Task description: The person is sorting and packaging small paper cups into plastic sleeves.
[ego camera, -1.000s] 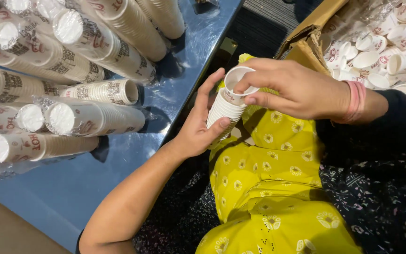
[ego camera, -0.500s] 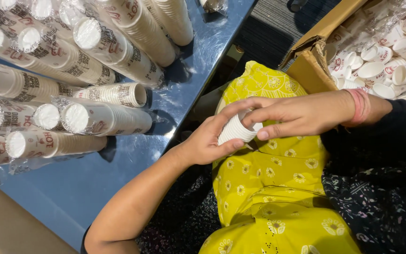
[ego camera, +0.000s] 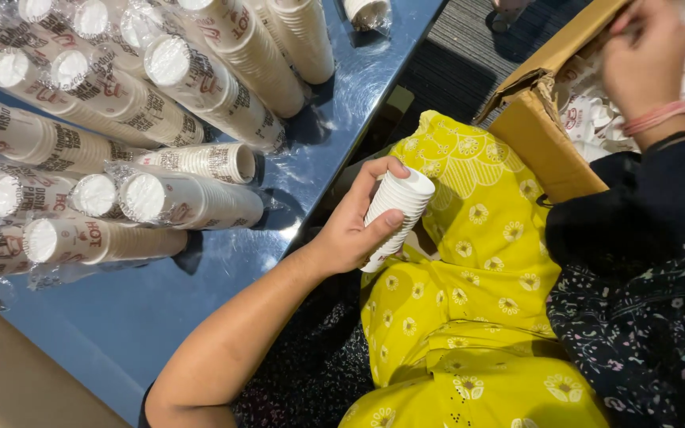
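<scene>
Nearest the camera: yellow floral garment [ego camera: 469,317] over the lap, w/ dark patterned sleeve [ego camera: 644,261] at right. L hand [ego camera: 354,226] sits just above the lap, off the worktop edge; grip wrapped around a short stack of nested white paper cups [ego camera: 396,212], thumb on the near side, fingers curled over the far side. Stack is tilted, closed end pointing up-right, held in the air over the garment, touching neither worktop nor box. Left of it: blue worktop [ego camera: 136,333], reflective, carrying many long cup sleeves in clear plastic wrap [ego camera: 160,202], lying on their sides, packed side by side and overlapping; one unwrapped cup stack [ego camera: 212,161] lies among them w/ open mouth facing right. Farther, top right: open cardboard box [ego camera: 545,131], flap folded out, filled w/ loose white cups [ego camera: 588,127]. R hand [ego camera: 644,55] is inside the box among the cups, pink band at wrist; grip state cannot be told, fingers blurred and partly hidden.
</scene>
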